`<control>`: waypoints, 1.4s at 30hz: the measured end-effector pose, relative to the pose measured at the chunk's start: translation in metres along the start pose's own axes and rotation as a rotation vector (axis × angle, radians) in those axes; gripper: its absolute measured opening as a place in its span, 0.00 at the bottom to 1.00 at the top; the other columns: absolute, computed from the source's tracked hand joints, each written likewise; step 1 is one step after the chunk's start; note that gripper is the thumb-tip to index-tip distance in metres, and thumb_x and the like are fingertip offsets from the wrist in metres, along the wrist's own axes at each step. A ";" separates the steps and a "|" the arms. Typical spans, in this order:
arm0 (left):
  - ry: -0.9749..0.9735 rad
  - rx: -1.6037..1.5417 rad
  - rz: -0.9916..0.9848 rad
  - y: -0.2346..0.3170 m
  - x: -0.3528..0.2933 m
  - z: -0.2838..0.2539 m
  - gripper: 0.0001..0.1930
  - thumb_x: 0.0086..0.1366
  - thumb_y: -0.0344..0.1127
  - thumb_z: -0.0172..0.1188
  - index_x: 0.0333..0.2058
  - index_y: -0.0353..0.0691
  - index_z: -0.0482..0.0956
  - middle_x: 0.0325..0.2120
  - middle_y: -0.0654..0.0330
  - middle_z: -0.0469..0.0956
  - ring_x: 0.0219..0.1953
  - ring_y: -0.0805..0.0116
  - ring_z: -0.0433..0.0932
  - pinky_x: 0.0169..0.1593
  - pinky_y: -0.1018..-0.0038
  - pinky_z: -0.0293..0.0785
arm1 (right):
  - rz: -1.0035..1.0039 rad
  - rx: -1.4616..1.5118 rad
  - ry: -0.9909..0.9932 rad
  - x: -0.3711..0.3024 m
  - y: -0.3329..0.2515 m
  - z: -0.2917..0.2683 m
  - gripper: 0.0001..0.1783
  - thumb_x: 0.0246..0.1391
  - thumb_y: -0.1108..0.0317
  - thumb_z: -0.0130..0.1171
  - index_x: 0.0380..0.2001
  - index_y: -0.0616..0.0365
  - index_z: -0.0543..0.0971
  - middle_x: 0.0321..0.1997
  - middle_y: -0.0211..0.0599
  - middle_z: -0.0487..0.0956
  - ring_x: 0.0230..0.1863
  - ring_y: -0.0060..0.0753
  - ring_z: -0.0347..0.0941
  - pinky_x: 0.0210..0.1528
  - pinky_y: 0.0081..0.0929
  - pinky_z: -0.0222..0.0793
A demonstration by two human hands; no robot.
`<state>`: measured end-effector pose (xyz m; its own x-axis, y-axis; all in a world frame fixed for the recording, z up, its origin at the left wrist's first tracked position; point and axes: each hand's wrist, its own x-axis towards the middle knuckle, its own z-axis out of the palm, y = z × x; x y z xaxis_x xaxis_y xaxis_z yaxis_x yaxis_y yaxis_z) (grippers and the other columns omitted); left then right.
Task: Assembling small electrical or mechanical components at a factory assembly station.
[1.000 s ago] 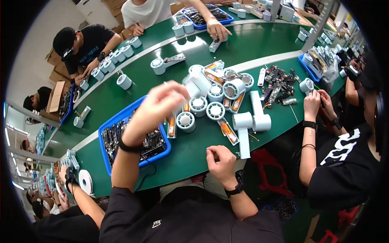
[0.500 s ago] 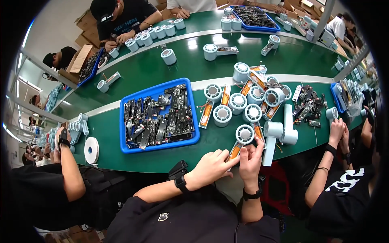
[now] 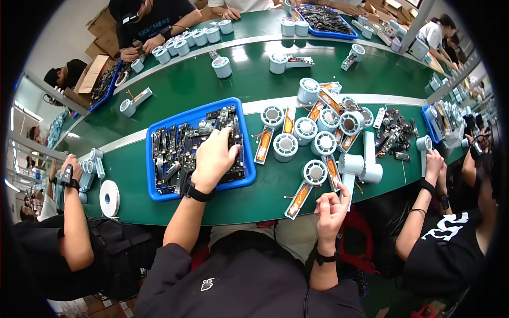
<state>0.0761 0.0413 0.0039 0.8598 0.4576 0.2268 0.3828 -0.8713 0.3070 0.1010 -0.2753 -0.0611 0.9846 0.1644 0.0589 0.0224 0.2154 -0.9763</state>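
My left hand (image 3: 213, 159) reaches over the blue tray (image 3: 205, 195), which is heaped with black circuit boards (image 3: 169, 140). Its thumb stands away from the fingers, whose tips touch the boards; no board shows lifted. My right hand (image 3: 332, 214) hovers at the table's near edge, index finger stretched upward and the others loosely bent, with nothing visible in it. Just left of it lies a light blue handheld fan body (image 3: 315, 173), its open handle showing an orange battery (image 3: 298, 200) and thin wires. Light blue fan housings (image 3: 360, 167) sit just beyond the hand.
More fan bodies (image 3: 305, 130) with orange batteries cluster ahead. A loose pile of circuit boards (image 3: 395, 135) lies to their right. A white tape roll (image 3: 110, 198) stands at the left. Fan units (image 3: 221, 67) rest on the green belt (image 3: 185, 87). Co-workers sit on both sides and opposite.
My left hand has left the nearest fan body and moved left to the blue tray. My right hand has let go of that fan body, which now lies on the table, and drawn slightly back.
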 end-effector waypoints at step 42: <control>-0.370 -0.778 0.240 0.087 -0.071 0.019 0.14 0.70 0.22 0.57 0.53 0.35 0.79 0.41 0.54 0.73 0.39 0.62 0.78 0.43 0.70 0.76 | -0.365 -0.402 -0.182 0.023 -0.005 0.023 0.08 0.55 0.81 0.69 0.39 0.65 0.85 0.35 0.39 0.83 0.28 0.26 0.80 0.28 0.23 0.75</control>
<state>0.0551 -0.0702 -0.0033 0.9928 0.0742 0.0943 -0.0438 -0.5078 0.8603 0.1191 -0.2503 -0.0498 0.8559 0.3185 0.4074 0.4545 -0.0876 -0.8864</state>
